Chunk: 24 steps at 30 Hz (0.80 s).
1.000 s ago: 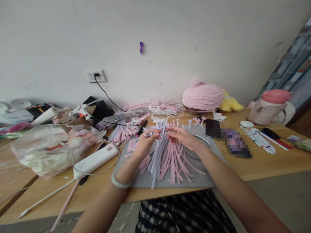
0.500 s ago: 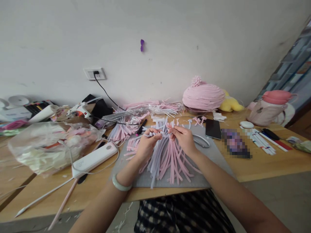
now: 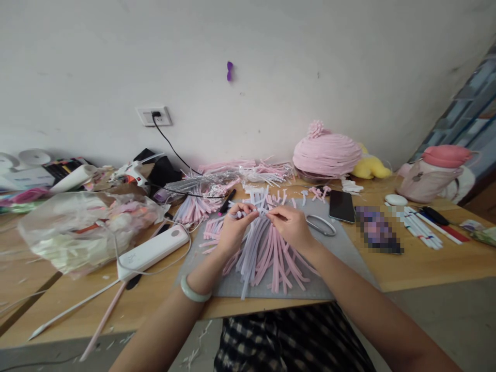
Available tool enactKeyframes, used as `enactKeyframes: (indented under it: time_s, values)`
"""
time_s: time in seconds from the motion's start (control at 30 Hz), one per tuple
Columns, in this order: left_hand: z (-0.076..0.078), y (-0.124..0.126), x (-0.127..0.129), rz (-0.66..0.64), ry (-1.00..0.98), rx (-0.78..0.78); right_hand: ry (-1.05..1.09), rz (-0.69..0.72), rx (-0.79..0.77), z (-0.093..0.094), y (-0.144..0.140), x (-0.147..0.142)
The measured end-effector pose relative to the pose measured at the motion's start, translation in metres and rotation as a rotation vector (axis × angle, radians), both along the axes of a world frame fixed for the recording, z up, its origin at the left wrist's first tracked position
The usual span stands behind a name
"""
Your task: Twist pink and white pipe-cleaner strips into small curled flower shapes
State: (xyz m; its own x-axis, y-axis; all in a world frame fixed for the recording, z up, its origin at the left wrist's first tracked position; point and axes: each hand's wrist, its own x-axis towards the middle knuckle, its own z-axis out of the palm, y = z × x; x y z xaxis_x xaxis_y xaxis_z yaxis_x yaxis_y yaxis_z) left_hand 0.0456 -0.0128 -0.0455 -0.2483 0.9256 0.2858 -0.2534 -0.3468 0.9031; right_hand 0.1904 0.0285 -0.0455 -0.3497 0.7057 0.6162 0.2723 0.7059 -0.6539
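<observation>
Closer together than a second ago: left hand (image 3: 233, 230) and right hand (image 3: 291, 225) both pinching one lilac strip (image 3: 259, 210) above the pink strips (image 3: 271, 250) fanned beneath; scissors (image 3: 321, 225) just right, untouched.

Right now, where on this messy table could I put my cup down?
There is bare wood on the table at the front right, between the grey mat and the pens. Another bare strip lies at the front left, between the white power bank and the plastic bag. The back is crowded, and both hands are on the pink strips.
</observation>
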Motion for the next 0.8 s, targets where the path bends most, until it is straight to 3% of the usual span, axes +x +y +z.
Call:
enactKeyframes:
  time_s: [0.2, 0.3, 0.37, 0.5, 0.57, 0.8]
  values:
    - [0.0, 0.0, -0.001, -0.024, -0.023, 0.016, -0.021, 0.084, 0.178, -0.001, 0.003, -0.001]
    - [0.0, -0.001, 0.001, -0.048, -0.009, -0.021, 0.024, 0.114, 0.156, -0.002, 0.004, -0.001]
    - [0.001, -0.002, 0.002, -0.067, -0.024, -0.032, 0.077, 0.148, 0.025, -0.002, 0.003, -0.002]
    - [0.001, -0.002, 0.002, -0.087, -0.068, -0.015, 0.265, 0.215, -0.437, 0.0, 0.0, -0.008]
    - [0.0, -0.002, 0.002, -0.099, -0.076, -0.014, 0.338, 0.228, -0.582, 0.003, -0.001, -0.01]
    - [-0.002, -0.002, -0.001, -0.171, -0.178, 0.025, 0.361, 0.168, -0.593, 0.006, -0.002, -0.01]
